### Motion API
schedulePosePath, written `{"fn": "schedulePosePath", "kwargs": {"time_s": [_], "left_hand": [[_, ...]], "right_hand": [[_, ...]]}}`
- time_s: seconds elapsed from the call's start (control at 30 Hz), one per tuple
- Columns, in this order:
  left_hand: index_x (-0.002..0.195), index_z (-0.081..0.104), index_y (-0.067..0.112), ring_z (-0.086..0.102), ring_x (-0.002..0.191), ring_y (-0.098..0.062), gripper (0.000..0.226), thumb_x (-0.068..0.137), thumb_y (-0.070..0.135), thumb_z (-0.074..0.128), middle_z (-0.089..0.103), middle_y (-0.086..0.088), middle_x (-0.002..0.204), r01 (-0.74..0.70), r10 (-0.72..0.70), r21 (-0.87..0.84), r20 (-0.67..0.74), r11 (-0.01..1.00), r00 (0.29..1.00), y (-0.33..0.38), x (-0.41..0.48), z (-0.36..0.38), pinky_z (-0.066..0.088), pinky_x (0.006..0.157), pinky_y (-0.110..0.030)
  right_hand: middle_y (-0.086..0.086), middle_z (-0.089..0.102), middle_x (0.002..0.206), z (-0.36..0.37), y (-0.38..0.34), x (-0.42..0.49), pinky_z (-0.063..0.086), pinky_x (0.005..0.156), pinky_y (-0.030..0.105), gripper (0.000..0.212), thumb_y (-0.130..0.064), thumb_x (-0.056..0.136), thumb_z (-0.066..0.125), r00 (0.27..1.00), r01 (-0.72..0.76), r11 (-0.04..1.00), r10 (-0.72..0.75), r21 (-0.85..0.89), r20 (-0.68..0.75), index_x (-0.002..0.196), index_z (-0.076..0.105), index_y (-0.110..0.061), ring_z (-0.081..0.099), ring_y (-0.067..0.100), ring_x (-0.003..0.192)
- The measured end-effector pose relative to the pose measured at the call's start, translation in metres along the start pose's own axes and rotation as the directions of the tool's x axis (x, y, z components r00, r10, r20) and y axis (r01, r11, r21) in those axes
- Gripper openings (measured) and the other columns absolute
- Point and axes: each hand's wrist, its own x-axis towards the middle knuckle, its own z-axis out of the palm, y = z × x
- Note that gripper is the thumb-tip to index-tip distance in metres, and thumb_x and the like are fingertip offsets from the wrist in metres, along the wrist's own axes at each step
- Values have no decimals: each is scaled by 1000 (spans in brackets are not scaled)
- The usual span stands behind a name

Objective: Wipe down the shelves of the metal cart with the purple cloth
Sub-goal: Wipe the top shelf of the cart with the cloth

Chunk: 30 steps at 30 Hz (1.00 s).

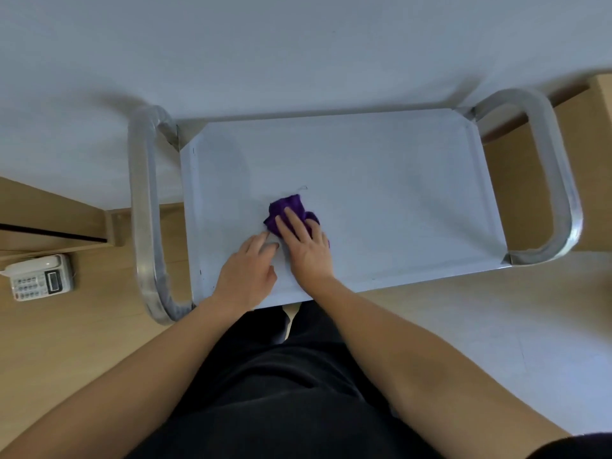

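Observation:
The metal cart's top shelf point(381, 180) fills the middle of the view, seen from above, with a tubular handle at the left point(145, 207) and one at the right point(559, 167). A crumpled purple cloth point(287, 207) lies on the shelf left of centre. My right hand point(306, 246) presses flat on the cloth with straight fingers. My left hand point(248, 276) rests flat on the bare shelf just beside it, fingertips near the cloth's edge. Lower shelves are hidden under the top one.
A white desk telephone point(41, 276) lies on the wooden floor at the left, below a wooden furniture edge point(56, 226). A white wall runs behind the cart. My dark-trousered legs stand against the cart's near edge.

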Motion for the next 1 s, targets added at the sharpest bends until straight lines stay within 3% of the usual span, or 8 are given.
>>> {"fn": "schedulePosePath", "kwargs": {"time_s": [0.1, 0.2, 0.37, 0.47, 0.57, 0.7, 0.83, 1.0], "left_hand": [[142, 41, 16, 25, 143, -23, 50, 93, 19, 47, 23, -5, 158, 8, -10, 35, 38, 999, 999, -4, -8, -1, 41, 106, -41], [143, 40, 16, 22, 144, -23, 49, 94, 19, 45, 21, -5, 159, -3, 0, 50, 66, 999, 998, -3, -9, -1, 39, 107, -41], [141, 42, 16, 23, 144, -23, 47, 95, 19, 44, 24, -5, 158, -36, 30, 64, 99, 997, 995, 1, -9, 3, 41, 105, -41], [138, 47, 17, 27, 141, -23, 45, 93, 18, 45, 29, -3, 155, -61, 56, 47, 91, 997, 994, 8, -6, 5, 43, 102, -41], [133, 52, 15, 32, 138, -23, 41, 92, 18, 47, 34, -4, 152, -116, 113, 41, 77, 992, 991, 17, -1, 4, 46, 98, -43], [132, 53, 16, 34, 137, -22, 40, 92, 18, 46, 36, -4, 150, -163, 158, 57, 77, 985, 984, 27, 10, 2, 46, 98, -42], [137, 48, 18, 29, 140, -20, 44, 94, 19, 43, 33, -2, 152, -190, 177, 92, 128, 978, 976, 41, 22, 2, 45, 100, -39], [138, 47, 18, 28, 140, -18, 43, 95, 20, 41, 31, 0, 153, -242, 221, 117, 170, 963, 961, 67, 36, 7, 44, 102, -36]], "right_hand": [[3, 32, 156, -15, 34, 4, 42, 99, 46, 68, -1, 86, 53, 998, 67, 997, -67, -47, -6, 148, 36, -23, 41, 37, 128], [7, 28, 157, -37, 92, 5, 35, 108, 43, 69, 3, 86, 45, 979, -201, 978, 198, -58, -53, 149, 34, -20, 38, 39, 130], [3, 13, 161, -49, 121, -17, 33, 108, 39, 73, 2, 89, 43, 803, -590, 807, 586, -9, -105, 153, 20, -24, 31, 36, 133], [0, 17, 160, -34, 78, -22, 38, 103, 47, 73, 0, 85, 46, 877, -475, 879, 469, -42, -102, 150, 28, -26, 31, 36, 134], [-3, 23, 159, -15, 42, -33, 41, 100, 46, 75, -1, 82, 52, 990, -138, 987, 138, -80, 0, 149, 31, -28, 35, 34, 130], [2, 29, 156, -26, 69, -33, 45, 100, 47, 76, 3, 81, 54, 999, 19, 999, -18, -31, 39, 149, 33, -24, 39, 36, 128], [5, 29, 157, -56, 156, -39, 37, 107, 42, 71, 6, 84, 44, 947, -314, 949, 314, 2, -69, 150, 33, -21, 38, 37, 128], [4, 15, 160, -73, 214, -58, 32, 110, 38, 70, 2, 91, 41, 678, -715, 695, 716, 75, -165, 153, 20, -23, 32, 34, 132]]}}
